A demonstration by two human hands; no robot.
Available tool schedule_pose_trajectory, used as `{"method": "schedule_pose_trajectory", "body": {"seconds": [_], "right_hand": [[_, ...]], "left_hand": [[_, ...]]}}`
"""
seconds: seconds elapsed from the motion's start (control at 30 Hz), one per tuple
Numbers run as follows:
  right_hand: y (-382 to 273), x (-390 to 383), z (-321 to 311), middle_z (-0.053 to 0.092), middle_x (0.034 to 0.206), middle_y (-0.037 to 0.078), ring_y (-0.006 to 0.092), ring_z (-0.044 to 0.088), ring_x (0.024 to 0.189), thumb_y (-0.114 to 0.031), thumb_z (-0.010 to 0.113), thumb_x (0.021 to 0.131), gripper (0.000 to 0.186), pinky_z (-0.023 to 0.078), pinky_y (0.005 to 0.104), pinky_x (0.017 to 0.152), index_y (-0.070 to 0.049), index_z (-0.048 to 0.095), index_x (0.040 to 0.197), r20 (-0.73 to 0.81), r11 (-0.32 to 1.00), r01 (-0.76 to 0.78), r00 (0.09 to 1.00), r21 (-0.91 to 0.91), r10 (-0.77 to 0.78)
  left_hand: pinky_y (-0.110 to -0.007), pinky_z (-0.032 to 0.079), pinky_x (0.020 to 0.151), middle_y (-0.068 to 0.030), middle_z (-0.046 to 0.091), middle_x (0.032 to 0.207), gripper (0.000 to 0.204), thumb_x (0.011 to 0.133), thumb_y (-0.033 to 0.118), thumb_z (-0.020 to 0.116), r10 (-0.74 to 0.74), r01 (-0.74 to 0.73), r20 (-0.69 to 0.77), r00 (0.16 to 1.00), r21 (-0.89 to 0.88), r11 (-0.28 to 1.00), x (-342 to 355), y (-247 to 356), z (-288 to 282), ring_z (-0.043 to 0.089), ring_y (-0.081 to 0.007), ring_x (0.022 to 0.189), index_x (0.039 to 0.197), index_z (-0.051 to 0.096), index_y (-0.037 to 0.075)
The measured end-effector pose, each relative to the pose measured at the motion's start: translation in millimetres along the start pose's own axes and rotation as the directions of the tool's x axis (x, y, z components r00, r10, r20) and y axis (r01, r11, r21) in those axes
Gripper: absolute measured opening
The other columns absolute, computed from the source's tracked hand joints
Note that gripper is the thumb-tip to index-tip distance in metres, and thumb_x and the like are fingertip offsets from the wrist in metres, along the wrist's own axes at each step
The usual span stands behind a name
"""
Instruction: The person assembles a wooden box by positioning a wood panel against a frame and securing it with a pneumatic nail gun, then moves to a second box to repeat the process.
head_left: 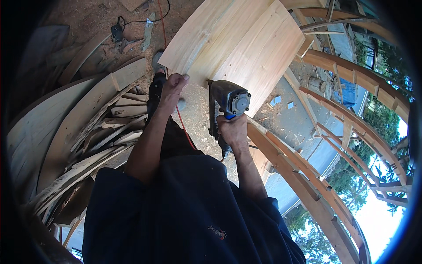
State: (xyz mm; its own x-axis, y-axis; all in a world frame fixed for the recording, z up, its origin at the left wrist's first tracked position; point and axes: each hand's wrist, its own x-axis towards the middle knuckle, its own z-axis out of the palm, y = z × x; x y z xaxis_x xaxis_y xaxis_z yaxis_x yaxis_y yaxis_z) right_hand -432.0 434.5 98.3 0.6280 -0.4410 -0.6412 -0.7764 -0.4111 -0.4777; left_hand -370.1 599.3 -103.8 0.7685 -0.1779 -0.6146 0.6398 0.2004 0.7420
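Note:
A pneumatic nail gun (231, 99) with a dark body and a round grey cap is held by its handle in my right hand (234, 128). Its nose is at the near edge of a pale wooden panel (246, 53); whether it touches the wood I cannot tell. Several boards seem to lie side by side in this panel, and a few small dark spots dot its surface. My left hand (173, 87) is closed at the panel's near left edge, thumb against the wood, with the fingertips partly hidden.
Scrap wood strips (125, 114) and curved boards (92, 105) pile up on the left. An orange hose (182, 123) runs past my leg. A corded power tool (118, 33) lies on the sawdust-covered floor. Curved wooden frames (303, 189) stand to the right.

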Motion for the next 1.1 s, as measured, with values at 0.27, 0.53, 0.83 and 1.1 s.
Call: {"method": "schedule_pose_trajectory", "body": {"seconds": [0.27, 0.53, 0.83, 1.1], "right_hand": [[-4.9, 1.2, 2.3, 0.064, 0.060, 0.012, 0.0203, 0.066, 0.053, -0.009, 0.061, 0.080, 0.011, 0.052, 0.0349, 0.055, 0.002, 0.062, 0.078, -0.005, 0.986, 0.168, 0.986, -0.017, -0.168], [-29.3, 11.6, 20.9, 0.063, 0.058, 0.011, 0.0194, 0.066, 0.054, -0.009, 0.062, 0.079, 0.012, 0.052, 0.0350, 0.055, 0.002, 0.062, 0.074, 0.035, 0.990, 0.139, 0.990, 0.035, -0.140], [-34.3, 12.9, 18.0, 0.070, 0.075, 0.020, 0.0324, 0.073, 0.072, -0.012, 0.065, 0.081, 0.019, 0.056, 0.0423, 0.068, 0.003, 0.067, 0.092, 0.115, 0.998, 0.048, 0.992, -0.029, -0.044], [-26.3, 23.3, 11.3, 0.069, 0.076, 0.025, 0.0411, 0.072, 0.077, -0.013, 0.065, 0.079, 0.021, 0.055, 0.0444, 0.070, 0.004, 0.067, 0.091, 0.128, 0.977, 0.149, 0.983, -0.153, -0.130]], "left_hand": [[-0.028, 0.047, 0.091, -0.0070, 0.065, 0.118, 0.056, 0.097, 0.041, 0.070, 0.187, -0.138, -0.208, 0.960, 0.229, 0.964, 32.7, 59.0, -27.9, 0.059, -0.0141, 0.102, 0.135, 0.059, 0.002], [-0.025, 0.049, 0.085, -0.0028, 0.071, 0.099, 0.041, 0.097, 0.030, 0.073, 0.064, -0.066, 0.025, 0.998, 0.070, 0.995, 48.0, 61.5, -42.7, 0.063, -0.0092, 0.090, 0.124, 0.065, 0.001], [-0.024, 0.046, 0.083, -0.0005, 0.069, 0.096, 0.034, 0.095, 0.031, 0.074, 0.098, -0.091, -0.026, 0.995, 0.197, 0.976, 51.7, 53.3, -49.8, 0.060, -0.0071, 0.087, 0.115, 0.069, 0.003], [-0.025, 0.045, 0.082, -0.0011, 0.060, 0.100, 0.033, 0.094, 0.031, 0.076, 0.189, -0.144, -0.100, 0.977, 0.346, 0.927, 46.5, 59.9, -44.3, 0.056, -0.0086, 0.084, 0.108, 0.073, 0.002]]}}
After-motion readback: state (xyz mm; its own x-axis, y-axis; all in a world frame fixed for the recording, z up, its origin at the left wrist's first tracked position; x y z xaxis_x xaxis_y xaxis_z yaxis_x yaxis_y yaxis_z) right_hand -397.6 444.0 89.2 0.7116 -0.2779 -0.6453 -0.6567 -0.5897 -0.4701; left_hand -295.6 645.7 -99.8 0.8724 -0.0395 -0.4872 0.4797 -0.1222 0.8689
